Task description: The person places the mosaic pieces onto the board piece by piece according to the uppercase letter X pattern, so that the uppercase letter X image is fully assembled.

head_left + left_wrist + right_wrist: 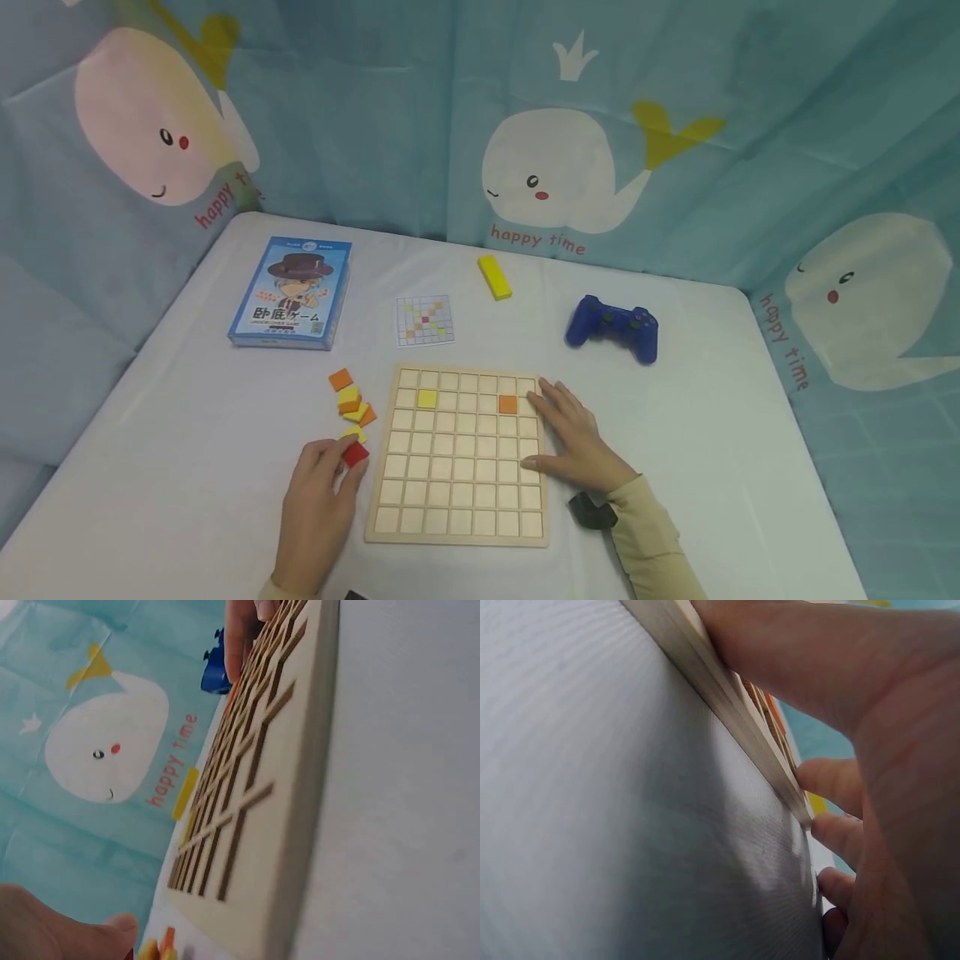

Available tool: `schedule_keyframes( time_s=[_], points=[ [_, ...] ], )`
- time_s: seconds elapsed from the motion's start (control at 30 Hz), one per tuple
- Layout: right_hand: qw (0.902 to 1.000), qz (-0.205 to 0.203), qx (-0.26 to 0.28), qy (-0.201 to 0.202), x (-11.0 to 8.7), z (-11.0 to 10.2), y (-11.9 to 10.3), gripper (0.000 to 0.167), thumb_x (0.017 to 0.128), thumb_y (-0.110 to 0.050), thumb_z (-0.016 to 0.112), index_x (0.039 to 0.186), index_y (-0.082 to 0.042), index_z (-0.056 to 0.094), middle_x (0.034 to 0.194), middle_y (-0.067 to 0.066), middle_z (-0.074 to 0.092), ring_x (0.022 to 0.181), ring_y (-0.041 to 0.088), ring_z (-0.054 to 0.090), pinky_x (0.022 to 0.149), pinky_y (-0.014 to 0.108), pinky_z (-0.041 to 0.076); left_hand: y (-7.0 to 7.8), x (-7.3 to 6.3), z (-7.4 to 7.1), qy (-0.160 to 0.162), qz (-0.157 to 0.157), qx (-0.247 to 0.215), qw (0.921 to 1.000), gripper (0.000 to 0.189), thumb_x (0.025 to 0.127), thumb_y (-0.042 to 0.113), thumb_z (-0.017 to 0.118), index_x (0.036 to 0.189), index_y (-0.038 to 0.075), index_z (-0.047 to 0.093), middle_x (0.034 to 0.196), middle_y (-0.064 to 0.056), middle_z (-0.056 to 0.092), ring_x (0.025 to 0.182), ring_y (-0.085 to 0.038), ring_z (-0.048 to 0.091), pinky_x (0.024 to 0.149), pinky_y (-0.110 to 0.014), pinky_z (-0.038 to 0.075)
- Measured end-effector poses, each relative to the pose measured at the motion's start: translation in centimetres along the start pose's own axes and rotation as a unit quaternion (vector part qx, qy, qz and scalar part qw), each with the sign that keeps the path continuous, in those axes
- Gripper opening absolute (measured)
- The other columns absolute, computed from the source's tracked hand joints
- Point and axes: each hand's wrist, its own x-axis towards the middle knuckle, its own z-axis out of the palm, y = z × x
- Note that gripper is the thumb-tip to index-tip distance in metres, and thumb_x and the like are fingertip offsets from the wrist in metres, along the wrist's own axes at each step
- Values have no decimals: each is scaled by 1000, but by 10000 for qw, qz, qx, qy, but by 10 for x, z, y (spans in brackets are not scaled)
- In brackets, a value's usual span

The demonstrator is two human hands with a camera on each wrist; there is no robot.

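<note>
While the left hand (317, 504) pinches a red tile (356, 455), the right hand (583, 442), loosely spread, touches the gridded board (465, 469) between them. Tile's probably square, partly covered.

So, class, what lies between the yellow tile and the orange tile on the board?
Three empty squares of the board lie between the yellow tile and the orange tile, as the head view shows.

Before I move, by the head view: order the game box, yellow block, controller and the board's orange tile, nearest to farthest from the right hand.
1. Orange tile: in the board, just left of the right hand.
2. Controller: beyond the hand, right side.
3. Yellow block: beyond the board's far edge.
4. Game box: far left.
</note>
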Motion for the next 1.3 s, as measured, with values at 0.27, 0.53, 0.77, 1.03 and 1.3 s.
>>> schedule_keyframes(
  time_s=[0.27, 0.53, 0.77, 1.03, 1.3],
  points=[
    [10000, -13, 26, 40, -1, 0, 0, 96, 76, -52, 75, 152, -18, 27, 160, 6, 13, 147, 32, 4, 108, 64, 9, 21, 24, 11, -104, 1093, -623, 9920, 40, 77, 1, 78, 114, 0, 63, 105, -11, 55, 93, -24, 60, 77, -44, 54],
    [9999, 116, 29, -47, 0, 1, 3, 95, 77, -56, 71, 153, -23, 24, 161, 1, 10, 148, 29, 1, 110, 63, 9, 41, 46, 37, -649, 2023, -711, 9746, 32, 78, 0, 77, 108, 3, 67, 103, -7, 55, 87, -19, 57, 74, -33, 54],
    [9998, 168, 43, -56, -1, 1, 2, 94, 78, -56, 72, 152, -22, 25, 161, 2, 10, 147, 29, 1, 110, 63, 8, 44, 53, 55, -909, 2312, -571, 9670, 27, 79, 4, 77, 105, 5, 71, 99, -4, 58, 90, -20, 55, 75, -32, 52],
    [10000, -19, 8, 40, -2, 1, 1, 95, 77, -52, 74, 152, -19, 26, 161, 6, 11, 147, 34, 3, 108, 66, 10, 47, 54, 56, -1208, 2406, -569, 9614, 25, 78, 5, 77, 102, 5, 70, 99, -2, 61, 88, -16, 56, 75, -31, 52],
    [9999, -27, -87, 69, -2, 3, 4, 95, 77, -52, 74, 152, -20, 26, 160, 6, 13, 147, 33, 5, 108, 65, 12, 46, 57, 58, -1264, 2478, -660, 9583, 14, 80, 7, 76, 92, 10, 69, 90, 3, 61, 80, -11, 54, 71, -26, 51]
  ],
)
